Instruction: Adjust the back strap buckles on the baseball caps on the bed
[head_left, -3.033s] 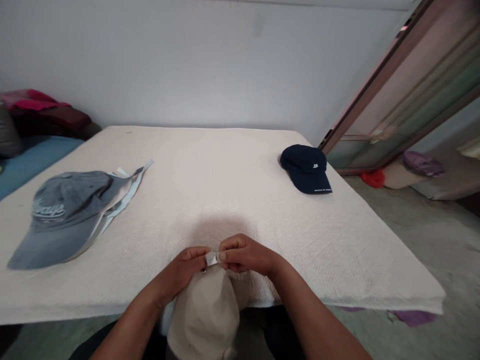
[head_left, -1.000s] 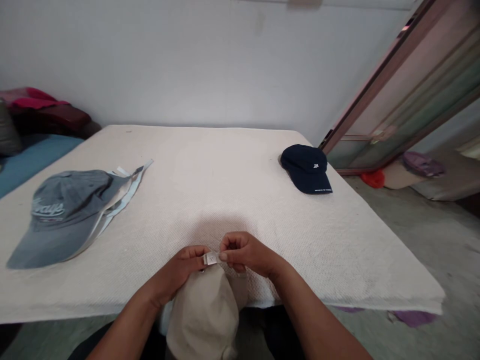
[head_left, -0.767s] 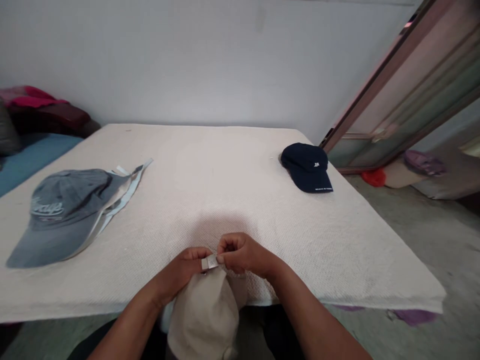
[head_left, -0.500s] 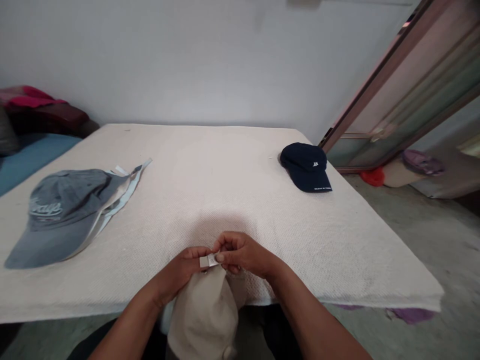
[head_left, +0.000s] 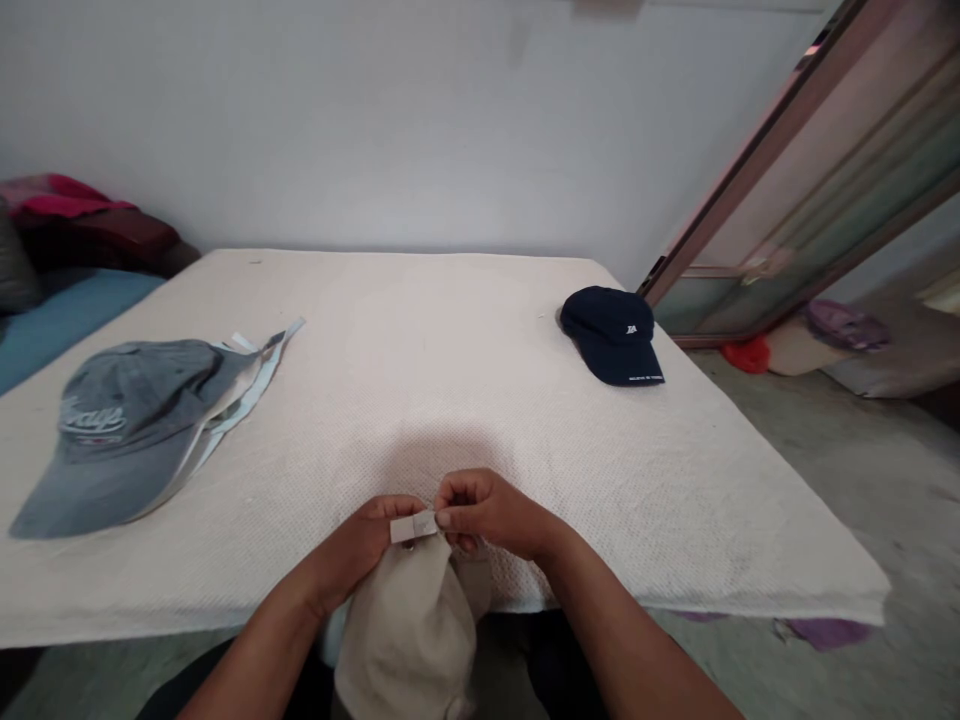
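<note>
My right hand (head_left: 491, 512) and left hand (head_left: 367, 540) pinch a small pale strap tab (head_left: 413, 526) between their fingertips, tight on it. The tab sits atop the beige cap (head_left: 409, 630), which hangs below my hands over the near edge of the white-covered table (head_left: 450, 380). A grey cap (head_left: 124, 425) lies far left, a navy cap (head_left: 615, 335) far right.
</note>
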